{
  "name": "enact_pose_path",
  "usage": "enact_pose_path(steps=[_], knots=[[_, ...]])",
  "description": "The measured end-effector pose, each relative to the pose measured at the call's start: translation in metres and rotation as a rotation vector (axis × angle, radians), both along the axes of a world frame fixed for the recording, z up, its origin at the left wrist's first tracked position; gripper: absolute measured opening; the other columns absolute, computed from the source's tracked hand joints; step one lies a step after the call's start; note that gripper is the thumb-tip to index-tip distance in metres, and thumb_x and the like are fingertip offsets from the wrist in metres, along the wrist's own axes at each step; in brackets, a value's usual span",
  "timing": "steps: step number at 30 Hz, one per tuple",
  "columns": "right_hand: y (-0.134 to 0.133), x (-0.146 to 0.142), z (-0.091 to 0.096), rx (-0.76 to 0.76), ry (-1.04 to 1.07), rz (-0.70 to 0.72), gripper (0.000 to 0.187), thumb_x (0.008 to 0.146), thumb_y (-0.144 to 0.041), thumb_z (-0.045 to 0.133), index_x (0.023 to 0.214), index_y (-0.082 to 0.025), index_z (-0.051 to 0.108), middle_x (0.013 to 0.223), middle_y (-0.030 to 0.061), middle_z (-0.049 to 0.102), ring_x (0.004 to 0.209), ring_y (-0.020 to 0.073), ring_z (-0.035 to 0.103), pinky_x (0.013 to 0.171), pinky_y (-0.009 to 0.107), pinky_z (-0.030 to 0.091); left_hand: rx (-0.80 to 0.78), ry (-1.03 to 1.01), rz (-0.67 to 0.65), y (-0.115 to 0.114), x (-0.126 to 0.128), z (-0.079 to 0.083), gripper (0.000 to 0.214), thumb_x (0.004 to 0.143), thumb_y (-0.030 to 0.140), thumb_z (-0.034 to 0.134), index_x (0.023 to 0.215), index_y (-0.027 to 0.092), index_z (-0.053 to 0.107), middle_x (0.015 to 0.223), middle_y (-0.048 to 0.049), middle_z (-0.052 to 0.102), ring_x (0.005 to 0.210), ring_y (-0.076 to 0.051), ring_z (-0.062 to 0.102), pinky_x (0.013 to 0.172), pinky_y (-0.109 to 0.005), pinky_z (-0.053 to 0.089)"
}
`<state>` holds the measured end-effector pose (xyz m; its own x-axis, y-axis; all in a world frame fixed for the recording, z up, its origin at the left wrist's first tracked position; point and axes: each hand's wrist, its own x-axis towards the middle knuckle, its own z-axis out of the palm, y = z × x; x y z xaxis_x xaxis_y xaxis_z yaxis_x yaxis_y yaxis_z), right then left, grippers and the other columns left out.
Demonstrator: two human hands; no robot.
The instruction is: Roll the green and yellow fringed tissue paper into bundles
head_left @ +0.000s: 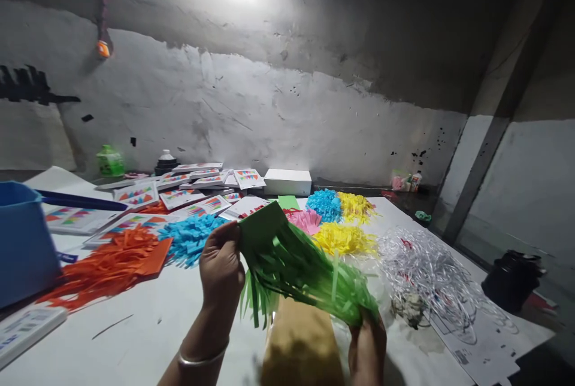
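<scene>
Two-handed, pinching green fringed paper (291, 257) by its solid band (264, 227) in the left hand (220, 260), holding it lengthwise toward four o'clock above the desk (112, 350), and gripping the strip ends (365, 305), apparently from below, in the right hand (369, 341).

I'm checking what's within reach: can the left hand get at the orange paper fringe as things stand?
Probably yes: white tabletop lies between the left hand and the orange paper fringe, with no apparent obstacle. The hand's grip would first have to leave the green paper fringe.
</scene>
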<state>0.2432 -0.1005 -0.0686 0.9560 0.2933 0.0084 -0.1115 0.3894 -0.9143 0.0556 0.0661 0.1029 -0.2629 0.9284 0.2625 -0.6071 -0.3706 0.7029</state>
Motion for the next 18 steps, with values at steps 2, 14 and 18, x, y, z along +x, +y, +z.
enact_pose_path(steps=[2,14,18], knots=[[-0.001,-0.002,-0.005,0.054,0.030,-0.039,0.037,0.072,-0.046,0.063,0.099,-0.021,0.059,0.091,0.0030,0.071,0.080,0.0194,0.068,0.064,0.029,0.056,-0.020,-0.007,-0.001,0.000,-0.001,0.000,0.016,0.067,0.020,0.075,0.082,0.018,0.070,0.074,0.0033,0.066,0.068,-0.012,0.061,0.067,-0.026,0.050],[0.006,0.008,-0.026,0.078,0.079,-0.186,0.039,0.086,-0.052,0.068,0.102,-0.017,0.064,0.096,0.0047,0.069,0.077,0.0152,0.066,0.064,0.030,0.056,-0.028,-0.145,0.080,0.012,-0.008,0.001,0.011,0.071,0.012,0.072,0.078,0.019,0.067,0.076,0.0050,0.067,0.071,-0.010,0.063,0.072,-0.023,0.052],[0.010,0.011,-0.037,0.025,0.103,-0.256,0.039,0.082,-0.054,0.069,0.097,-0.018,0.064,0.085,0.0019,0.070,0.071,0.0161,0.068,0.063,0.031,0.056,-0.006,-0.156,0.139,0.022,-0.011,-0.001,0.011,0.072,0.012,0.071,0.080,0.019,0.067,0.077,0.0045,0.068,0.072,-0.011,0.064,0.073,-0.024,0.054]])
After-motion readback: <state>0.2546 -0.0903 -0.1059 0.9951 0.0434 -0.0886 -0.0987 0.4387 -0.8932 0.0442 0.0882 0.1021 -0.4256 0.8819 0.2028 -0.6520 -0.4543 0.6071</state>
